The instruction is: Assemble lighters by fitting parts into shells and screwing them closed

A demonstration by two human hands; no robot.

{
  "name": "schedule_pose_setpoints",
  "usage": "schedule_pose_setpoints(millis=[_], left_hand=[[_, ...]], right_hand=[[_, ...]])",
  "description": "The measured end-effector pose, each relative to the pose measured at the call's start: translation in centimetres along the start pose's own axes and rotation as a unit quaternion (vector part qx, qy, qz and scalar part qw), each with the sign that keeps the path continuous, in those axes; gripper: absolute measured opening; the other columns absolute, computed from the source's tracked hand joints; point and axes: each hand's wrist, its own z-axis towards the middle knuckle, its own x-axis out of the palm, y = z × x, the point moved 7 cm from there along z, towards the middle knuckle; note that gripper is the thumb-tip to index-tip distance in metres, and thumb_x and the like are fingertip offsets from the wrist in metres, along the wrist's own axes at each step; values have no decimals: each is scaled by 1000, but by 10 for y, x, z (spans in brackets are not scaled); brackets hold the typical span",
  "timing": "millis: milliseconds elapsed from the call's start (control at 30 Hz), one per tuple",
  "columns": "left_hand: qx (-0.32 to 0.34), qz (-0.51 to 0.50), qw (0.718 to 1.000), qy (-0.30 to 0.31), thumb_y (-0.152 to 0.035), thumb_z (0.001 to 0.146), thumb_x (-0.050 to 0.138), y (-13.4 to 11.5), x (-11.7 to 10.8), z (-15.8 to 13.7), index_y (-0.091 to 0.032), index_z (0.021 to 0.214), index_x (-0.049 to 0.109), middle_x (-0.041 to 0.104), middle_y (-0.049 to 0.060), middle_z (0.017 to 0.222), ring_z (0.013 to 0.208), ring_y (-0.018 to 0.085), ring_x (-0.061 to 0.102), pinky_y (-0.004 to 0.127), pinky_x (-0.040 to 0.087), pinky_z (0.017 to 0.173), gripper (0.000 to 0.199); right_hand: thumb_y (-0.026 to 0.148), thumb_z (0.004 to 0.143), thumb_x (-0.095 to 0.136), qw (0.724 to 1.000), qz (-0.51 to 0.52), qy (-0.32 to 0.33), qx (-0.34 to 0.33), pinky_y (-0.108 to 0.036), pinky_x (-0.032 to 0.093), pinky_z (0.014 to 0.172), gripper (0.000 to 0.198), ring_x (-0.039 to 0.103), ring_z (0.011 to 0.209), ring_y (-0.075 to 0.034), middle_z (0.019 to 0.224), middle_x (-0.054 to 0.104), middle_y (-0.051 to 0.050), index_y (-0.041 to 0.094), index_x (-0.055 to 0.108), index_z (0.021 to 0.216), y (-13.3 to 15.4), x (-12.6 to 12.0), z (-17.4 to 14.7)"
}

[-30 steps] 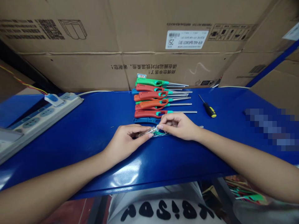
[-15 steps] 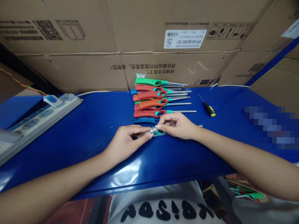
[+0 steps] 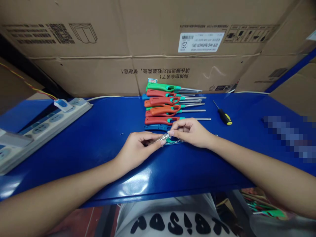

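My left hand (image 3: 138, 147) is closed around a small clear tube-like part (image 3: 161, 138), most of which is hidden behind the fingers. At the tube's right end, the fingertips of my right hand (image 3: 194, 132) are pinched together; what lies between them is too small to make out. Below the fingertips, a lighter piece with a green part and thin white wires (image 3: 174, 142) rests on the blue table, partly covered. Just beyond my hands lies a blue lighter handle (image 3: 155, 127). Several long-nosed gas lighters (image 3: 161, 120), red, orange and green, are stacked behind it.
A black-and-yellow screwdriver (image 3: 224, 117) lies to the right of the lighters. On the left is a white power strip (image 3: 82, 107) with a plug in it. Cardboard (image 3: 98, 72) stands along the back. Under the table at lower right are more lighter parts (image 3: 271, 212).
The view has shifted slightly, so everything sits a little further right. Both hands keep the same hold at the clear tube, with only slight finger movement.
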Motion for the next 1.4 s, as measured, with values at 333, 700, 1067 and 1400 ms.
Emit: schedule_pose_setpoints(millis=[333, 700, 1067, 1400], left_hand=[[8, 28, 999, 15, -30, 89, 73, 1, 3, -3, -20, 101, 82, 81, 5, 101, 83, 20, 75, 26, 56, 72, 18], [22, 82, 996, 38, -36, 91, 70, -8, -13, 6, -22, 108, 79, 80, 3, 108, 90, 20, 74, 29, 56, 81, 24], [122, 293, 945, 80, -32, 93, 69, -19, -10, 2, -22, 100, 78, 73, 5, 97, 91, 21, 65, 35, 51, 85, 15], [111, 247, 960, 77, -26, 96, 62, -19, -8, 0, -21, 104, 78, 73, 5, 97, 77, 15, 66, 26, 55, 76, 18]], right_hand=[[48, 76, 80, 998, -56, -6, -17, -21, 36, 50, 37, 45, 54, -6, 64, 59, 2, 14, 66, 72, 1, 1, -3], [63, 91, 59, 999, -39, -3, 14, -18, 28, 31, 48, 37, 27, -5, 43, 50, 9, 15, 64, 86, 0, -11, -1], [60, 93, 59, 1000, -22, -6, 4, -17, 25, 30, 47, 36, 27, -3, 44, 51, 9, 14, 65, 86, -1, -21, 3], [54, 95, 59, 999, -51, 2, 8, -18, 26, 33, 40, 36, 31, -3, 46, 48, 9, 15, 65, 88, -1, -19, 1]])
